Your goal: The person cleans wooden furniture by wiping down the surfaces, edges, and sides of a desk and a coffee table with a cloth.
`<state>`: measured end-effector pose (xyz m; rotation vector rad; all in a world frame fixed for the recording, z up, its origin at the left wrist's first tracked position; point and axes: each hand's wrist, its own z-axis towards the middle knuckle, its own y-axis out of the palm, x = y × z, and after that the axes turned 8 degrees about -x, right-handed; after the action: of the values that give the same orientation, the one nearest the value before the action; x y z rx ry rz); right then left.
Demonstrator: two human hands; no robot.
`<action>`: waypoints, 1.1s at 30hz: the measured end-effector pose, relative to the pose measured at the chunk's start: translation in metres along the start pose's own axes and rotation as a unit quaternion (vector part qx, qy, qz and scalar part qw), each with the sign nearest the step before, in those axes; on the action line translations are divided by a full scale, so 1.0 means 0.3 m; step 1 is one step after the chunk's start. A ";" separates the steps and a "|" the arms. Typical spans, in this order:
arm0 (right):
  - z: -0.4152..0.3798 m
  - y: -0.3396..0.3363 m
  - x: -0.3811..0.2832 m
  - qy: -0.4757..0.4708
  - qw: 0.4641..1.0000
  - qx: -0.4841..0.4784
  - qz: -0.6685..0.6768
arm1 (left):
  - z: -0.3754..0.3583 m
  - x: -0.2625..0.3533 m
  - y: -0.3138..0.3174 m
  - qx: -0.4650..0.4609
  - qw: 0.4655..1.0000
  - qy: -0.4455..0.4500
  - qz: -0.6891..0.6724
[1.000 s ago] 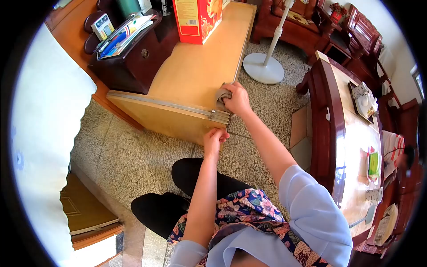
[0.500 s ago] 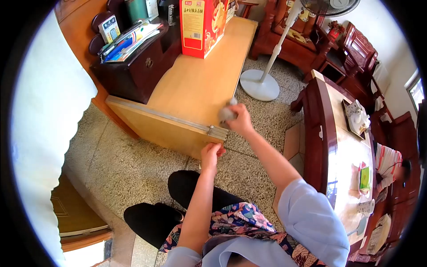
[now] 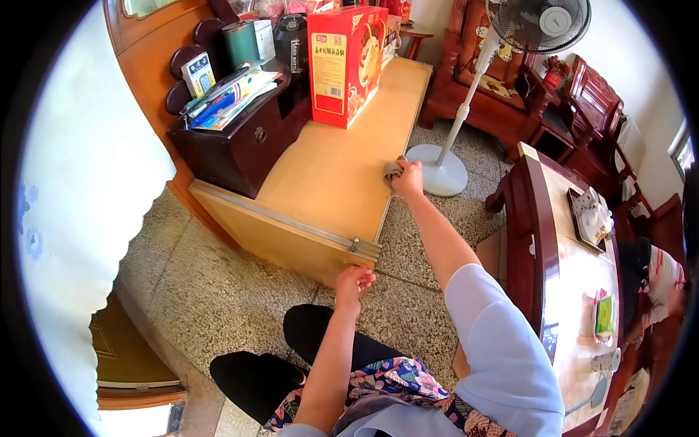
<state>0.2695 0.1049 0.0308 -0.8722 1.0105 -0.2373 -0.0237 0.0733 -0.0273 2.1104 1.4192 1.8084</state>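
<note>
My right hand (image 3: 408, 179) grips a bunched grey cloth (image 3: 393, 172) at the long right edge of the wooden cabinet top (image 3: 328, 171). The cloth touches the surface there, close to the fan's base. My left hand (image 3: 354, 284) is low beside the near end panel of the cabinet (image 3: 280, 237), just below its metal-trimmed corner (image 3: 364, 248). Its fingers are curled, and I see nothing in them. A tall red gift box (image 3: 346, 69) stands upright on the cabinet top, beyond the cloth.
On the cabinet's left, a dark wooden box (image 3: 226, 149) holds pens and papers. A standing fan (image 3: 440, 169) is right of the cabinet. Farther right, a long table (image 3: 553, 291) carries a tea tray (image 3: 588, 218); a person in a striped top (image 3: 664, 275) is beyond it.
My right hand has moved the cloth away from me along the cabinet's right edge. My left hand stays near the corner. The camera view has tilted up slightly.
</note>
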 end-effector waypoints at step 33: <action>-0.363 -0.094 -0.075 -0.138 0.980 -0.136 -0.045 | 0.004 -0.003 -0.029 0.041 0.999 -0.018 -0.028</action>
<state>0.1741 0.0416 0.0398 -1.1671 0.7528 -0.0511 -0.0280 0.0784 -0.0330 2.1061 1.5519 1.7140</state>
